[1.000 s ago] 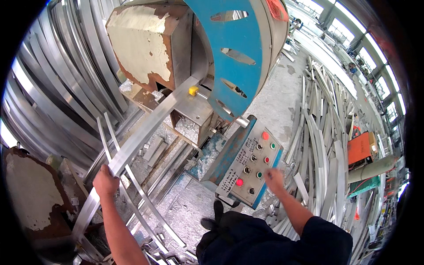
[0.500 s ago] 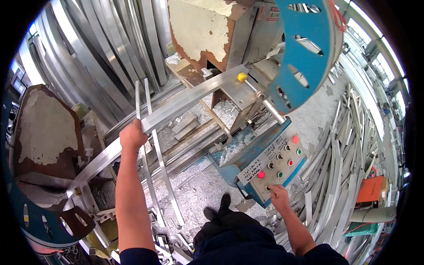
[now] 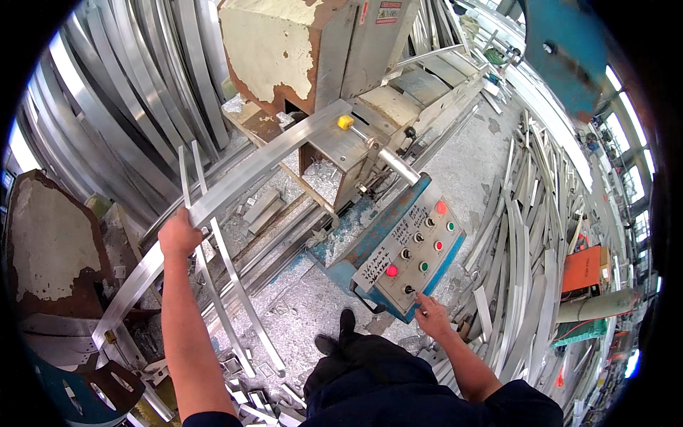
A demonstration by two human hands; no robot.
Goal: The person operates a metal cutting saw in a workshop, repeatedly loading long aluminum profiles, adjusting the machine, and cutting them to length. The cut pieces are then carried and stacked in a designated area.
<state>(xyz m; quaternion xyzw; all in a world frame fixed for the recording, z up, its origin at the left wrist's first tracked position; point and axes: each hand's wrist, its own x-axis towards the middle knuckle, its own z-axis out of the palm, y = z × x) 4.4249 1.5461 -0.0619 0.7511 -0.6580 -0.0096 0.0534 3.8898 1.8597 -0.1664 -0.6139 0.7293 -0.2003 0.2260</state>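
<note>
A long silver aluminium bar lies slanting across the two heads of a cutting machine. My left hand is closed round it towards its left end. A clamp rod with a yellow tip stands against the bar's far right end. My right hand is at the lower edge of a blue control console, fingers loosely apart and holding nothing. Its fingertips are just beside a black knob, seemingly off it. Red and green buttons and more knobs cover the panel.
Two thin strips slope down beneath the bar. Tall metal profiles lean at the back left. A heap of long offcuts covers the right floor, near an orange box. A blue guard hangs at upper right.
The blue guard has swung away from the right machine head towards the upper right. My right hand's fingers have come off the knob. My left hand keeps its grip; the whole view has shifted.
</note>
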